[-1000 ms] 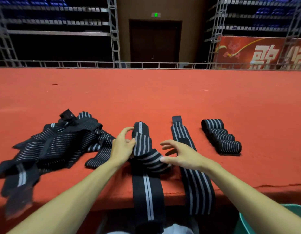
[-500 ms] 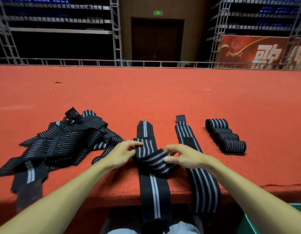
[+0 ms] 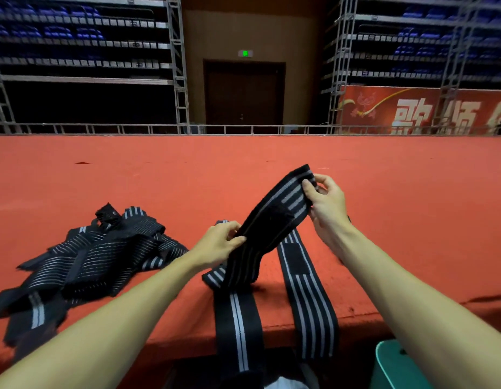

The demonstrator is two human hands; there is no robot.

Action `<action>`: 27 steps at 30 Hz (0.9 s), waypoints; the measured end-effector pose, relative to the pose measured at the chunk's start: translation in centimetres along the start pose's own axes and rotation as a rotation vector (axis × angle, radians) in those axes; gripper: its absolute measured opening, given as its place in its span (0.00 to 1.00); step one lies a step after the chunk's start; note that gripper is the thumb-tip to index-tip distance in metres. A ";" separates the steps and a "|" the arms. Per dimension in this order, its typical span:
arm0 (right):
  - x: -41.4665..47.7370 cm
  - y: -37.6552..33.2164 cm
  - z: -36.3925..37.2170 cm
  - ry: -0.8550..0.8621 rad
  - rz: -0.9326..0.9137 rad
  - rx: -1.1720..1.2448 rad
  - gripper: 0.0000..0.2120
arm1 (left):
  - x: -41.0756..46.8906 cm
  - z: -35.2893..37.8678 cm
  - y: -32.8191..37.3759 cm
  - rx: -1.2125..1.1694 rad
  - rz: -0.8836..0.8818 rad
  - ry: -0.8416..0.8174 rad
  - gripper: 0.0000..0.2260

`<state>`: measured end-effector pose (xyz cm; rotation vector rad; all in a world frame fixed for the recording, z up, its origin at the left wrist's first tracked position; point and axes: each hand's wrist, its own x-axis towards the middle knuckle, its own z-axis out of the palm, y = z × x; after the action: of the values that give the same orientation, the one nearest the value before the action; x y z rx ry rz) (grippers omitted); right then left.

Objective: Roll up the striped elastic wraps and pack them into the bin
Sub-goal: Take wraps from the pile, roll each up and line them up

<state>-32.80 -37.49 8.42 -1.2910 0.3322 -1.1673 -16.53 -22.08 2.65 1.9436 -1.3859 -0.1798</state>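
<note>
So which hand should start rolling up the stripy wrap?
Probably the right hand: it pinches the top end of the raised wrap, where a roll would begin. The left hand grips it lower down, partway along, so it can steady the strip.

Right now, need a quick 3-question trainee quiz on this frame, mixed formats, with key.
1. True or false: the left hand and the right hand both hold the lifted wrap.
2. Where does the pile of loose wraps lie? A) left of the left hand B) between the hands C) right of the right hand
3. Short answer: which hand pinches the higher end of the lifted wrap?

Key: 1 true; 2 A; 3 the right hand.
</note>
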 end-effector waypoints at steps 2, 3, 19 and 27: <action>0.1 -0.8 -0.1 0.023 0.030 0.094 0.06 | -0.2 0.1 1.6 -0.070 0.002 0.033 0.03; 0.2 -1.2 -0.2 0.023 0.044 0.118 0.08 | -0.4 0.1 2.7 -0.130 0.005 0.038 0.05; 1.1 -2.4 -1.3 -0.079 -0.258 -0.747 0.14 | -3.3 0.7 8.9 -0.807 -0.087 -0.201 0.09; 4.4 3.6 -0.7 -0.208 -0.114 -0.893 0.11 | -1.6 6.5 3.4 -0.855 -0.291 -0.264 0.15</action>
<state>-29.68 -42.04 6.78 -2.2109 0.6748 -0.9843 -23.01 -24.30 -0.40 1.3920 -0.9247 -1.0183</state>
